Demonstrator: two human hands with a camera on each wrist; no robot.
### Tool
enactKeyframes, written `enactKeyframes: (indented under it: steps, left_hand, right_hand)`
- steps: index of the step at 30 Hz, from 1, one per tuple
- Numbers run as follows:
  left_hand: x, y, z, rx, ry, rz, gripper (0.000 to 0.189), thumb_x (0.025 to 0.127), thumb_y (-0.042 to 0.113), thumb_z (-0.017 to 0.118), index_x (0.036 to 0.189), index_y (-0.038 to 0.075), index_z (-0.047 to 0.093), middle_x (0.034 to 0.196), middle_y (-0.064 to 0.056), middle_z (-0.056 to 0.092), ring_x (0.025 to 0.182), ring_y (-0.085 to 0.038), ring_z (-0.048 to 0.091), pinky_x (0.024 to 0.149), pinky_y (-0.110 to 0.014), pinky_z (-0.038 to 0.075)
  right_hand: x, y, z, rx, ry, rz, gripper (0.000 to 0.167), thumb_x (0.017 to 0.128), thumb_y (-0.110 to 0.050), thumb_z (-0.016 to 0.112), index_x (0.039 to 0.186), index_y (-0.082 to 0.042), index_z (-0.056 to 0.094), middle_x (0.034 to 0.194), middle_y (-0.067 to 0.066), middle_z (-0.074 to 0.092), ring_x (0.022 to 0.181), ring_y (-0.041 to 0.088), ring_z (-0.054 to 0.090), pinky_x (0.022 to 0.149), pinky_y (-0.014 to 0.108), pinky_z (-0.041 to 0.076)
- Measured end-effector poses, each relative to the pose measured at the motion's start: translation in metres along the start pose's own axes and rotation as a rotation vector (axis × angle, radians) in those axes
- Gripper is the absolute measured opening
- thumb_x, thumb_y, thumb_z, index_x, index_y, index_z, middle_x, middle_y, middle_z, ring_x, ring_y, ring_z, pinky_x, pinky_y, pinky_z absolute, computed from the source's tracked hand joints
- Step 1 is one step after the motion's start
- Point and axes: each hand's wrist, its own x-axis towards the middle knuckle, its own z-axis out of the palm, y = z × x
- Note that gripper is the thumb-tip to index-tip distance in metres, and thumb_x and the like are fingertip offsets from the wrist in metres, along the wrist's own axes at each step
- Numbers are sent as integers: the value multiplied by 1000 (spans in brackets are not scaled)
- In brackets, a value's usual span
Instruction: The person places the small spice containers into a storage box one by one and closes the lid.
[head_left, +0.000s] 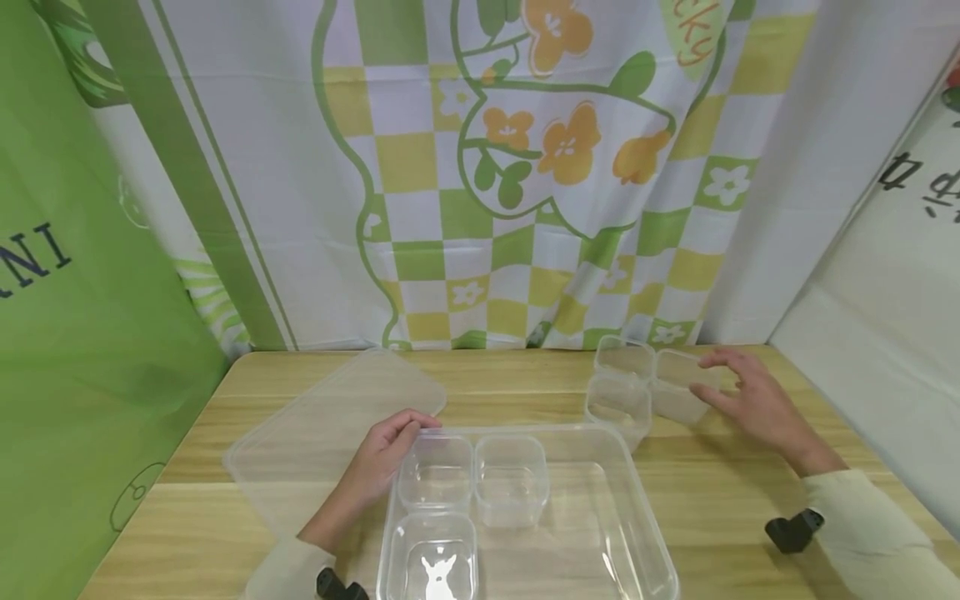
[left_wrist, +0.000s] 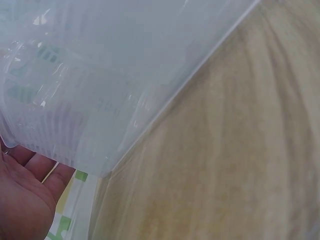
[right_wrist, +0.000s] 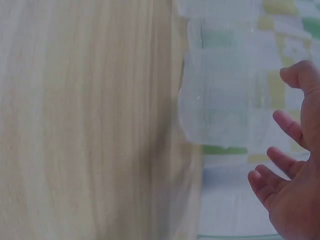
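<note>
A large clear plastic box stands at the front of the table. Inside its left half sit three small clear containers, one at the back left, one beside it and one at the front left. My left hand grips the box's back left corner at the rim; some of its fingers are hidden behind the wall in the left wrist view. Three more small containers stand at the back right. My right hand, fingers spread and slightly bent, is beside the rightmost of these containers, holding nothing.
A large translucent flat lid lies on the wooden table, left of the box. Behind the table's back edge hangs a patterned curtain. Green cloth hangs at the left and white cloth at the right.
</note>
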Motion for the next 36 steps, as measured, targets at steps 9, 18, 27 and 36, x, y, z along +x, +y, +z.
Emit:
enactKeyframes:
  steps: [9,18,27,36]
  left_hand:
    - [0,1,0,-6,3,-10,27,110,9,45,113,-3,69,121,-10,69,123,-25,58,106,-33,44]
    - [0,1,0,4,7,7,27,110,9,45,112,-1,70,120,-9,70,121,-24,60,105,-34,45]
    - [-1,1,0,11,-1,15,28,110,10,44,113,0,70,120,-10,70,121,-24,59,104,-35,45]
    - [-1,0,-1,17,0,25,28,111,10,43,113,2,70,119,-9,70,121,-26,59,104,-36,46]
  right_hand:
    - [1,16,0,40,-28,-4,29,99,-20,71,113,1,59,151,37,32,130,54,35,82,11,40]
    - [-1,19,-1,68,-90,32,27,99,-21,71,111,0,58,152,37,30,132,57,35,91,24,48]
    - [-4,15,1,54,-113,50,25,98,-24,72,104,-4,58,153,37,30,127,62,39,91,70,42]
    - [-4,17,4,18,-89,28,19,98,-23,74,97,-9,61,151,35,36,134,59,36,89,61,45]
